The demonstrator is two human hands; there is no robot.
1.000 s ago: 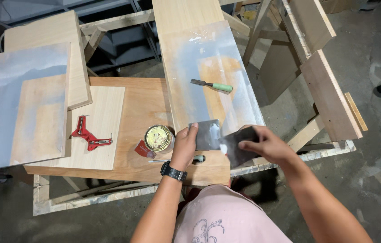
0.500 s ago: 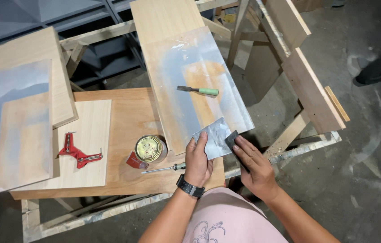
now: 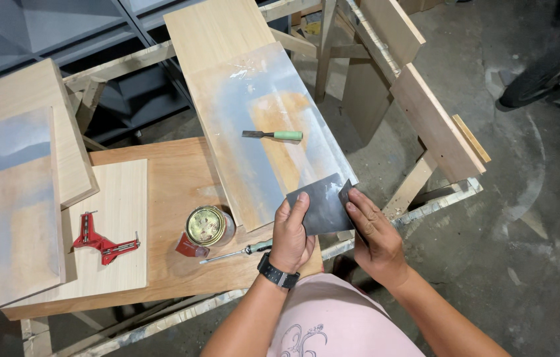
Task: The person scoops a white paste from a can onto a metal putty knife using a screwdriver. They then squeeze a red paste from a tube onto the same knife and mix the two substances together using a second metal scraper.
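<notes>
Both hands grip one dark sheet (image 3: 319, 206) at the near end of the coated board (image 3: 273, 132): left hand (image 3: 291, 235) pinches its near-left edge, right hand (image 3: 367, 228) its right edge. Board's long axis runs away, up-left; chisel (image 3: 273, 135) lies farther along.

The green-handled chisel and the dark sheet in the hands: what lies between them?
In the head view, only bare grey-smeared board lies between chisel and dark sheet.
</notes>
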